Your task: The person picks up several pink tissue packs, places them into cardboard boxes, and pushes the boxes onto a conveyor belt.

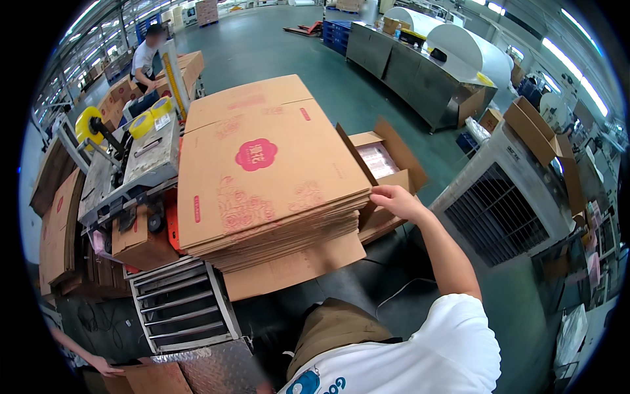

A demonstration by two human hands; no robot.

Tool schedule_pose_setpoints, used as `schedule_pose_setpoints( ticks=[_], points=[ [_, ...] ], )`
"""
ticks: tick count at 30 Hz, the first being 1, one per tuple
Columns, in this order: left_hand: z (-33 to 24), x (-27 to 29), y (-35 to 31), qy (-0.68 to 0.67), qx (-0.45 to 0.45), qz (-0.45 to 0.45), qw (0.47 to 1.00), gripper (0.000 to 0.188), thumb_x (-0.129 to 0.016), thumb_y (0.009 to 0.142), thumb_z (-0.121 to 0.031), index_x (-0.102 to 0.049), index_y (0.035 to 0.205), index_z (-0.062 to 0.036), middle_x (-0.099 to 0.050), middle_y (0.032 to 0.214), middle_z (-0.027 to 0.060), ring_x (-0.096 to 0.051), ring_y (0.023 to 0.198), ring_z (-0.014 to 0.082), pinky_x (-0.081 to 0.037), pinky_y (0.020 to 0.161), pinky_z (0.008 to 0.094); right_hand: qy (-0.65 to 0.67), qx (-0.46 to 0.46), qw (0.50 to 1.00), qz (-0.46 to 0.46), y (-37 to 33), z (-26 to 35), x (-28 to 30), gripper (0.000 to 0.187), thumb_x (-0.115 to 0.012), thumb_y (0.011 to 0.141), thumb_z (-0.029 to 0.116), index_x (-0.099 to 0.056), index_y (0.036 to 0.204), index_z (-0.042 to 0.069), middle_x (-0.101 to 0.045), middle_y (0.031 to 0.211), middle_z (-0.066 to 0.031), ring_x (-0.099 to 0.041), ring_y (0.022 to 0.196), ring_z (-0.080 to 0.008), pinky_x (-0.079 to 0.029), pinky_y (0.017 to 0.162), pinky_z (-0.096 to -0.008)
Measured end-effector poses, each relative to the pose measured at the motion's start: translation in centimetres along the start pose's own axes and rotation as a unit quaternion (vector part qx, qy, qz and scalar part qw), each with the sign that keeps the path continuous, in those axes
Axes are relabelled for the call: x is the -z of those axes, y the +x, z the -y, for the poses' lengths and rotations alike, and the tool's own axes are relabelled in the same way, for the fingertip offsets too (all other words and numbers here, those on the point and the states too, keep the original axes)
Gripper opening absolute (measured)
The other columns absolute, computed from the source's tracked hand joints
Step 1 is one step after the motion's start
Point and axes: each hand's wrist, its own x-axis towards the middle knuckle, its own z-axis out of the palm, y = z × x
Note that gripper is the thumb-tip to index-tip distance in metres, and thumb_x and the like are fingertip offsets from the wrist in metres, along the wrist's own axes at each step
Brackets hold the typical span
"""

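Note:
A tall stack of flattened cardboard boxes (295,138) with pink printing lies in front of me. My right hand (398,202) reaches to the stack's near right corner. Its fingers are closed on the edge of the top flattened boxes, thumb side toward the stack; the fingertips are partly hidden. Below the stack a larger cardboard sheet (295,269) sticks out toward me. Just beyond my right hand stands an open cardboard box (400,154) with pale, wrapped goods inside. My left hand does not show.
On the left stands a tape machine (111,151) with yellow rolls, and a roller conveyor (187,308). At lower left another person's hand (102,364) touches cardboard. A person (146,62) works at far left. To the right are an air cooler (505,203) and a metal bench (407,65).

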Motion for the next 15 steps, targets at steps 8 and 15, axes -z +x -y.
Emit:
schedule_pose_setpoints(
  ticks=[8,15],
  points=[
    [-20.0,1.9,1.7,-0.254,-0.011,-0.042,0.966,0.021,-0.051,0.087,-0.023,-0.058,0.094,-0.0044,-0.060,0.085,0.0118,-0.060,0.077,0.0249,-0.048,0.065,0.0375,-0.116,-0.104,0.985,-0.076,3.8,-17.2,10.3,0.055,-0.060,0.080,0.034,-0.055,0.116,-0.007,-0.060,0.112,-0.0222,-0.057,0.106,-0.0304,-0.044,0.090,-0.0341],
    [-57.3,5.6,-1.7,-0.269,-0.251,0.083,0.926,0.032,-0.054,0.091,-0.030,-0.059,0.108,-0.0032,-0.063,0.099,0.0084,-0.058,0.093,0.0170,-0.045,0.081,0.0286,-0.224,-0.126,0.958,-0.127,15.9,-25.6,19.2,0.057,-0.059,0.077,0.041,-0.055,0.113,-0.002,-0.061,0.109,-0.0201,-0.057,0.105,-0.0341,-0.045,0.088,-0.0397]
  ],
)
